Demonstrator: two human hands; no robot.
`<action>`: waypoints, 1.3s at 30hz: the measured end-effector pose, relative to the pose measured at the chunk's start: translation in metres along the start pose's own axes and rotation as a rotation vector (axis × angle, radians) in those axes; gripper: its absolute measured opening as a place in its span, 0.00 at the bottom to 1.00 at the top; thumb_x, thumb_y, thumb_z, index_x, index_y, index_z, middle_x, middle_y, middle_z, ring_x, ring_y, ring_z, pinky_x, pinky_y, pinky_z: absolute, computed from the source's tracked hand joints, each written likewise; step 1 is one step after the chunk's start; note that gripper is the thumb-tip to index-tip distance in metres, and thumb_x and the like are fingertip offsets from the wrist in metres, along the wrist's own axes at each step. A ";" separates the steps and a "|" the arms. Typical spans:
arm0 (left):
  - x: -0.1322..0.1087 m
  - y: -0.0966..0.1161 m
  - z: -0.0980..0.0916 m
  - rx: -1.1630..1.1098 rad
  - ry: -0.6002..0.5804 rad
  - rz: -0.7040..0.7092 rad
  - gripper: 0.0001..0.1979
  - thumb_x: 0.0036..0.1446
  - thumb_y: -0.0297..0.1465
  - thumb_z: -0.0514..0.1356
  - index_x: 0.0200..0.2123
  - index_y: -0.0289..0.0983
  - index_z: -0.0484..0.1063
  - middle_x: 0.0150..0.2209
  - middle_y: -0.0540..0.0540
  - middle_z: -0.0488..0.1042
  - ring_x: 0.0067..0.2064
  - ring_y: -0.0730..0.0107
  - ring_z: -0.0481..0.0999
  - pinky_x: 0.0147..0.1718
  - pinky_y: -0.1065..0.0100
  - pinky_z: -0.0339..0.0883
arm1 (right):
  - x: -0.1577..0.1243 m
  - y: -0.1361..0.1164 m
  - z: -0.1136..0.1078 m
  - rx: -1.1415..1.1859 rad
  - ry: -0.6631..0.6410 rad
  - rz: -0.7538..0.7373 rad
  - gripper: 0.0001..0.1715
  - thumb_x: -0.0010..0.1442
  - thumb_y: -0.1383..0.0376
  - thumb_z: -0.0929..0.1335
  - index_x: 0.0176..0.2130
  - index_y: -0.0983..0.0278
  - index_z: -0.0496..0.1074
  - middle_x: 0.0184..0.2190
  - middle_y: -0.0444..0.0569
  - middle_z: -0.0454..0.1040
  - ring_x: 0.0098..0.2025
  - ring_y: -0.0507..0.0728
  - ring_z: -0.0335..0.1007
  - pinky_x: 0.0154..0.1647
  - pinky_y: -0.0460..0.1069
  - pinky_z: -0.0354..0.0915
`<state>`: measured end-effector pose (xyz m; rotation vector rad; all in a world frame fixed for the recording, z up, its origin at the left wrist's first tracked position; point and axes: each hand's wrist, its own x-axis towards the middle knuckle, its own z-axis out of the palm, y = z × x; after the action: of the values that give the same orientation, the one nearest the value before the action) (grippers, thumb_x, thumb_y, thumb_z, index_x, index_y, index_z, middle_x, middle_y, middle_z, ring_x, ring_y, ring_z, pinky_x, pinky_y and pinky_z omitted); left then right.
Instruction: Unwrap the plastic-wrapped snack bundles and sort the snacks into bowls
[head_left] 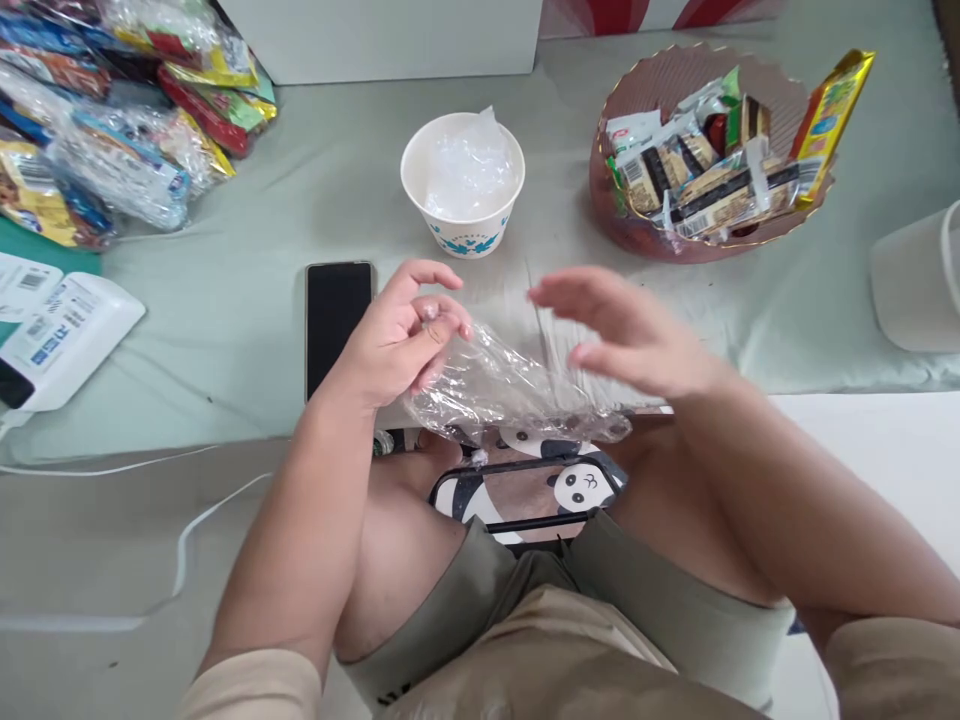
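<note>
A clear, crinkled plastic bag (510,385) hangs from my left hand (420,335), whose thumb and fingers pinch its upper left part. The bag stretches rightward over the table's front edge, above my lap. My right hand (622,325) is to the right, slightly blurred, fingers stretched and thumb apart, with nothing visible in it. Past my hands stands a white paper cup (469,225) with a blue print, and crumpled clear plastic (476,170) sits inside it. Just left of my left hand lies a dark-screened phone (337,310).
At the back right, a pinkish fluted bowl (630,225) holds several wrapped snacks (697,165). Packaged snacks (120,130) are heaped at the left, near a white labelled object (75,330). A white container (919,275) stands far right. White cable (184,545) trails below the table edge.
</note>
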<state>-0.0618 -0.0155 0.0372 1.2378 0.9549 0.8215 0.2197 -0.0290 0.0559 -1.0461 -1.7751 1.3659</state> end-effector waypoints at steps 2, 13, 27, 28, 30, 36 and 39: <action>0.005 0.003 0.002 -0.027 0.004 -0.013 0.23 0.55 0.39 0.74 0.49 0.49 0.69 0.35 0.51 0.80 0.12 0.82 0.62 0.08 0.74 0.51 | 0.007 -0.003 0.018 -0.024 -0.269 0.085 0.20 0.58 0.55 0.76 0.46 0.63 0.76 0.40 0.49 0.84 0.39 0.56 0.80 0.41 0.51 0.75; 0.008 -0.007 0.037 -0.184 -0.085 -0.199 0.23 0.48 0.42 0.77 0.42 0.38 0.75 0.37 0.44 0.84 0.36 0.62 0.86 0.35 0.64 0.81 | 0.009 0.001 0.032 0.267 0.077 0.253 0.27 0.64 0.42 0.72 0.43 0.63 0.73 0.26 0.45 0.79 0.27 0.52 0.77 0.29 0.48 0.74; 0.004 0.000 0.027 -0.094 -0.002 0.035 0.09 0.54 0.36 0.71 0.34 0.42 0.75 0.25 0.52 0.79 0.20 0.68 0.78 0.19 0.68 0.74 | 0.000 0.015 0.023 0.202 0.060 0.052 0.09 0.66 0.59 0.68 0.45 0.57 0.76 0.26 0.39 0.73 0.25 0.51 0.70 0.30 0.48 0.70; 0.005 0.000 0.026 -0.085 0.025 0.062 0.09 0.53 0.38 0.71 0.30 0.41 0.75 0.25 0.50 0.79 0.21 0.68 0.78 0.19 0.68 0.74 | 0.000 0.015 0.023 0.213 0.052 0.046 0.07 0.65 0.59 0.69 0.41 0.59 0.76 0.29 0.41 0.75 0.28 0.51 0.72 0.34 0.49 0.71; 0.007 0.000 0.023 -0.070 0.055 0.095 0.14 0.55 0.43 0.68 0.25 0.40 0.77 0.26 0.47 0.80 0.23 0.66 0.79 0.21 0.65 0.75 | 0.000 0.014 0.021 0.232 0.028 0.051 0.08 0.63 0.60 0.68 0.35 0.61 0.77 0.34 0.45 0.79 0.36 0.54 0.76 0.40 0.50 0.71; 0.005 -0.008 0.022 0.181 0.085 0.101 0.08 0.55 0.38 0.68 0.32 0.39 0.82 0.31 0.44 0.82 0.31 0.66 0.79 0.27 0.67 0.73 | 0.006 0.017 0.026 0.095 0.136 0.039 0.19 0.67 0.52 0.66 0.34 0.63 0.76 0.36 0.50 0.78 0.40 0.56 0.74 0.47 0.53 0.70; 0.004 -0.013 0.025 0.174 0.059 0.091 0.16 0.50 0.29 0.70 0.44 0.41 0.79 0.41 0.45 0.81 0.32 0.68 0.80 0.26 0.69 0.72 | 0.008 0.024 0.034 0.112 0.217 0.118 0.29 0.54 0.58 0.77 0.52 0.58 0.68 0.41 0.46 0.77 0.35 0.53 0.74 0.38 0.50 0.71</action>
<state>-0.0369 -0.0235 0.0251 1.4217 1.0407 0.8645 0.1912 -0.0336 0.0247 -1.2043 -1.4837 1.3494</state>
